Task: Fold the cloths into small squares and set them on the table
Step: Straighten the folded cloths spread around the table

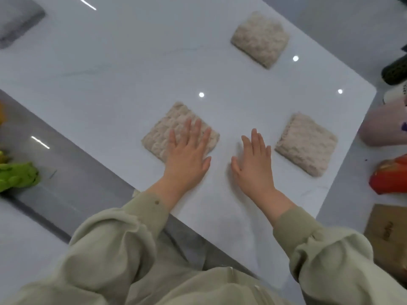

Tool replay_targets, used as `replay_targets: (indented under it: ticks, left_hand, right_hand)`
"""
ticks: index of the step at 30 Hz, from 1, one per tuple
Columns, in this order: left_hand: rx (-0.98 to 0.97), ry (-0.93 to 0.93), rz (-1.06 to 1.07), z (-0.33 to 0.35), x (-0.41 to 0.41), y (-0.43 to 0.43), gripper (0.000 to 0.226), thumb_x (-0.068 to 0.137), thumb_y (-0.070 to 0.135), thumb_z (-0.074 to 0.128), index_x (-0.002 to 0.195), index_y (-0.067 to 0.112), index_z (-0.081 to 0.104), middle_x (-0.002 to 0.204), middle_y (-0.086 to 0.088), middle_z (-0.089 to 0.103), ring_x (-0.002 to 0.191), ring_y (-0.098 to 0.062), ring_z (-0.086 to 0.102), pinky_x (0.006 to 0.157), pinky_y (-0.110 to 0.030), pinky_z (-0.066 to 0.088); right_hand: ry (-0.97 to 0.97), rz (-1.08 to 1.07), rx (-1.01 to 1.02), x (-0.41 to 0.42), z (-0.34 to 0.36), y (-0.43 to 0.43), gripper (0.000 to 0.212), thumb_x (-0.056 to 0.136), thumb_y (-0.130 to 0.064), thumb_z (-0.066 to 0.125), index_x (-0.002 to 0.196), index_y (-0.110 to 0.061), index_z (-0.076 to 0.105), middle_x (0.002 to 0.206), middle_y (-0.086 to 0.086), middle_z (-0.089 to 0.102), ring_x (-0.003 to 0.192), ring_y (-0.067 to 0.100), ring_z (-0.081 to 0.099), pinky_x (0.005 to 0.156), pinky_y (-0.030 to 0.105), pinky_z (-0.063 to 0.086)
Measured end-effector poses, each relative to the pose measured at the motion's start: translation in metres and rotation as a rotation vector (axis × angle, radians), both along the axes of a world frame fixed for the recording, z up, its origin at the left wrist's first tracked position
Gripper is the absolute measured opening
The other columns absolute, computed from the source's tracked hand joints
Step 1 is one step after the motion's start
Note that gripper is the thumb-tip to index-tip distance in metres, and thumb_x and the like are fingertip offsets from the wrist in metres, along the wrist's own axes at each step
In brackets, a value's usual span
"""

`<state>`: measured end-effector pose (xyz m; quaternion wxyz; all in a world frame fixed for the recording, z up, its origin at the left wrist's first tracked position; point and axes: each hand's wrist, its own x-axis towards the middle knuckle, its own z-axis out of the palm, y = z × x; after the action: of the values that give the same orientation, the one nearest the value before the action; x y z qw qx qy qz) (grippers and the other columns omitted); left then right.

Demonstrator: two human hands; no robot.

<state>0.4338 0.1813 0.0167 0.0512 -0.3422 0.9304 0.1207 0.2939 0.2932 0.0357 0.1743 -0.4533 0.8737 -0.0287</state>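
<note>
Three beige folded cloths lie on the white tabletop (110, 69). The left hand (187, 155) rests flat, fingers (199, 130) straight and spread, on the near-left cloth (167, 128). The right hand (253, 164) lies open on bare tabletop, holding nothing, just beside the near-right cloth (306, 144). The far cloth (259, 39) sits well apart from both hands.

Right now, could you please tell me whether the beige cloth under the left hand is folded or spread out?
Folded: the beige cloth is a small thick square under the flat left hand.
</note>
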Motion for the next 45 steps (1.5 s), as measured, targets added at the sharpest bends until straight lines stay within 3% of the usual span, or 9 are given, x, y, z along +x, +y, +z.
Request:
replay_targets:
  ticks: [7, 11, 16, 20, 23, 27, 32, 37, 45]
  left_hand:
    - [0.119, 0.025, -0.310, -0.002, 0.030, -0.083, 0.068, 0.093, 0.044, 0.025, 0.151, 0.017, 0.005, 0.159, -0.009, -0.003, 0.146, -0.026, -0.009, 0.115, -0.048, -0.005]
    - [0.275, 0.137, -0.236, 0.000, 0.047, -0.120, 0.065, 0.097, 0.035, 0.035, 0.151, 0.014, 0.007, 0.159, -0.007, 0.001, 0.146, -0.023, -0.006, 0.116, -0.043, -0.001]
    - [0.713, 0.338, -0.094, -0.001, 0.048, -0.135, 0.059, 0.100, 0.026, 0.038, 0.151, 0.011, 0.009, 0.158, -0.004, 0.011, 0.145, -0.014, 0.010, 0.119, -0.030, 0.009]
    - [0.825, 0.416, -0.046, -0.003, 0.041, -0.130, 0.058, 0.100, 0.024, 0.040, 0.150, 0.012, 0.013, 0.156, 0.000, 0.019, 0.139, -0.003, 0.018, 0.109, -0.010, 0.011]
    - [0.838, 0.475, 0.030, -0.006, 0.038, -0.126, 0.065, 0.093, 0.036, 0.036, 0.149, 0.010, 0.017, 0.154, 0.000, 0.024, 0.136, -0.001, 0.021, 0.107, -0.007, 0.014]
    - [0.859, 0.508, 0.067, -0.008, 0.040, -0.122, 0.066, 0.091, 0.037, 0.035, 0.149, 0.010, 0.019, 0.154, -0.002, 0.026, 0.137, -0.004, 0.024, 0.109, -0.011, 0.018]
    - [0.851, 0.515, 0.031, -0.011, 0.044, -0.124, 0.064, 0.092, 0.035, 0.036, 0.149, 0.011, 0.020, 0.152, 0.001, 0.029, 0.136, -0.002, 0.027, 0.109, -0.014, 0.021]
    - [0.838, 0.541, 0.007, -0.012, 0.058, -0.124, 0.062, 0.093, 0.033, 0.036, 0.149, 0.012, 0.019, 0.148, 0.010, 0.025, 0.137, -0.002, 0.024, 0.110, -0.013, 0.020]
    - [0.852, 0.543, 0.031, -0.010, 0.058, -0.122, 0.063, 0.092, 0.031, 0.036, 0.148, 0.009, 0.019, 0.153, -0.002, 0.027, 0.140, -0.010, 0.025, 0.111, -0.014, 0.019]
  right_hand:
    - [-0.277, -0.558, -0.302, 0.071, -0.005, -0.029, 0.057, 0.099, -0.028, 0.042, 0.148, -0.010, 0.021, 0.158, 0.006, 0.009, 0.146, 0.018, 0.008, 0.118, 0.029, 0.008]
    - [-0.481, -0.838, -0.423, 0.101, -0.005, -0.045, 0.057, 0.099, -0.029, 0.040, 0.149, -0.015, 0.017, 0.157, 0.000, 0.018, 0.144, 0.013, 0.017, 0.118, 0.033, 0.016]
    - [-0.609, -0.974, -0.586, 0.118, -0.003, -0.070, 0.055, 0.099, -0.024, 0.042, 0.149, -0.017, 0.021, 0.153, -0.004, 0.027, 0.140, 0.010, 0.026, 0.114, 0.027, 0.023]
    - [-0.585, -1.053, -0.686, 0.116, -0.003, -0.087, 0.052, 0.099, -0.020, 0.043, 0.148, -0.015, 0.025, 0.151, -0.002, 0.031, 0.138, 0.011, 0.029, 0.105, 0.013, 0.023]
    - [-0.578, -1.050, -0.723, 0.116, -0.005, -0.098, 0.052, 0.098, -0.019, 0.044, 0.146, -0.011, 0.029, 0.148, 0.000, 0.035, 0.134, 0.011, 0.034, 0.096, 0.002, 0.026]
    - [-0.605, -1.044, -0.740, 0.120, -0.005, -0.107, 0.067, 0.083, -0.032, 0.040, 0.146, -0.011, 0.030, 0.148, -0.003, 0.035, 0.134, 0.008, 0.033, 0.107, 0.014, 0.026]
    - [-0.607, -1.020, -0.722, 0.126, -0.004, -0.112, 0.067, 0.082, -0.032, 0.039, 0.146, -0.012, 0.031, 0.150, -0.001, 0.034, 0.137, 0.010, 0.031, 0.113, 0.023, 0.026]
    - [-0.576, -1.048, -0.744, 0.134, -0.004, -0.107, 0.066, 0.083, -0.032, 0.039, 0.145, -0.012, 0.031, 0.150, -0.002, 0.034, 0.137, 0.008, 0.031, 0.110, 0.016, 0.024]
    - [-0.536, -1.081, -0.767, 0.143, -0.011, -0.118, 0.064, 0.084, -0.030, 0.040, 0.145, -0.014, 0.030, 0.151, -0.002, 0.032, 0.138, 0.009, 0.029, 0.116, 0.031, 0.025]
